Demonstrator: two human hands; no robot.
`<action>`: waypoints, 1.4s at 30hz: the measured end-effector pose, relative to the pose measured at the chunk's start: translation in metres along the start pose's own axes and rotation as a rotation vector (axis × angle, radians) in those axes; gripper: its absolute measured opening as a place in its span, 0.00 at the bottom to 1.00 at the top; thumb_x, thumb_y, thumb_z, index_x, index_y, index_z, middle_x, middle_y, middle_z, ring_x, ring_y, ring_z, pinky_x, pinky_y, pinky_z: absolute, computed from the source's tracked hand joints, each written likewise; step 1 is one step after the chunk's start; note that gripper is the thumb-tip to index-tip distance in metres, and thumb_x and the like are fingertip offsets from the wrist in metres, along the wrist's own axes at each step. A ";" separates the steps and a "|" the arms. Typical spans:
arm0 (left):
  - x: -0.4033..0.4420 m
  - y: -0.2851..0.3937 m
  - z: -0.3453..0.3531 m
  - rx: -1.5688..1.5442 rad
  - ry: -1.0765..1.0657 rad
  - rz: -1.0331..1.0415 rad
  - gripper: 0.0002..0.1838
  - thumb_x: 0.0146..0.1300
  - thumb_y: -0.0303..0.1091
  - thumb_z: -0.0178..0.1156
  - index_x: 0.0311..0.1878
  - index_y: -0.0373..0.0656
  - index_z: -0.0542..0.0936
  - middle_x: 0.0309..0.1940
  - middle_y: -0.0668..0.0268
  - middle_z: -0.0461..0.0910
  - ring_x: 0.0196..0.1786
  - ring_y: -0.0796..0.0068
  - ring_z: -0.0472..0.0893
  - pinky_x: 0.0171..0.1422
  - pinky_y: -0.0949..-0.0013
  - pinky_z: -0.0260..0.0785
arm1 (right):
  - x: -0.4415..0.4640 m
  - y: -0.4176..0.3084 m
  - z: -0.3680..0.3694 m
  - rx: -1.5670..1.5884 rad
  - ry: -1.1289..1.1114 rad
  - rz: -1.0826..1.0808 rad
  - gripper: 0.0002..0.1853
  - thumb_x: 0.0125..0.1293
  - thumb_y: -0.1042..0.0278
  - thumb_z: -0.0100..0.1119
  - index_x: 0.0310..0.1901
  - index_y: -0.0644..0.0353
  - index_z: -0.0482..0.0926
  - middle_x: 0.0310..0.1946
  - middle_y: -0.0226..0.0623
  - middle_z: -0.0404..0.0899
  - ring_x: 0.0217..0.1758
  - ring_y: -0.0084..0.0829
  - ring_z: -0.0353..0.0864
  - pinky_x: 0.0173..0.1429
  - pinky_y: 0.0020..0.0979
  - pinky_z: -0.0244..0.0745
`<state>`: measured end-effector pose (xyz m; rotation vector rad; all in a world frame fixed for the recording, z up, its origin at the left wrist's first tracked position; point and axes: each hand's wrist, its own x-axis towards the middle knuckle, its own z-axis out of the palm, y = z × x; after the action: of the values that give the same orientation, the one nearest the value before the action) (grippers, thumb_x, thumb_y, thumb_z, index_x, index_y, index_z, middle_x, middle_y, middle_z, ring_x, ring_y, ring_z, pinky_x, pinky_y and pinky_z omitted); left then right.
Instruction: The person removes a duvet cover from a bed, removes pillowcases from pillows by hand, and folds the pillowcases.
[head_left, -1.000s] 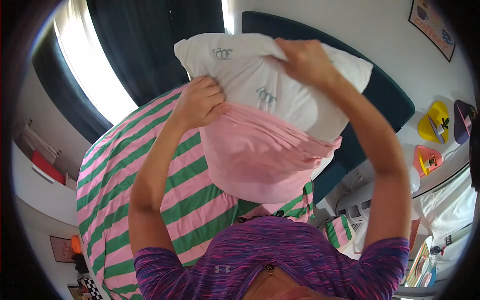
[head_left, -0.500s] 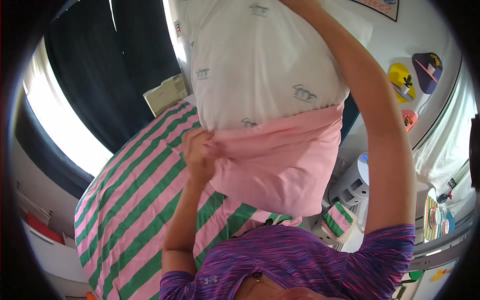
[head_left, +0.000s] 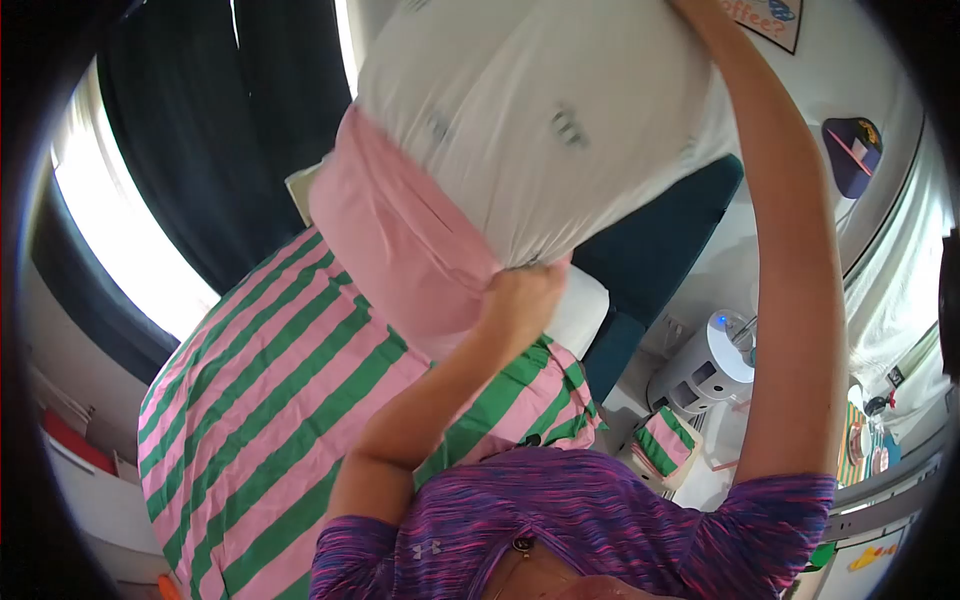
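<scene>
A large white pillow (head_left: 560,110) with small dark printed marks is held up in front of me, tilted. Its lower left end sits inside a pink pillowcase (head_left: 390,230). My left hand (head_left: 525,300) is closed on the pillowcase's edge at the pillow's lower side. Up at the top edge of the view, my right arm reaches to the pillow's upper right; the fingers of that hand are out of frame. Below hangs the view of a bed with a green and pink striped cover (head_left: 290,400).
Behind the pillow stands a dark teal headboard (head_left: 670,250), with another white pillow (head_left: 580,310) near it. A round white side unit (head_left: 705,365) and a box with striped fabric (head_left: 665,445) are at the right. Dark curtains (head_left: 190,120) hang at the left.
The pillow has been raised and tilted, its pink-covered end swinging left. My left hand has moved right along the pillowcase's edge. My right hand has gone up out of view.
</scene>
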<state>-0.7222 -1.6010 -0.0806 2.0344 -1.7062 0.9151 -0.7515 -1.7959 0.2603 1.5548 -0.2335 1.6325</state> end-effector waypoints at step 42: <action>-0.292 -0.279 0.153 -0.988 0.054 -1.529 0.18 0.60 0.37 0.48 0.49 0.36 0.71 0.41 0.58 0.74 0.43 0.66 0.73 0.46 0.68 0.66 | -0.306 0.001 -0.488 0.038 -0.559 1.278 0.15 0.62 0.57 0.52 0.32 0.62 0.75 0.16 0.41 0.72 0.18 0.29 0.68 0.26 0.30 0.64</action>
<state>-0.4359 -1.4136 -0.3441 1.7294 -0.0627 -0.3497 -1.1490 -1.6140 -0.1142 1.9957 -1.7886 1.9762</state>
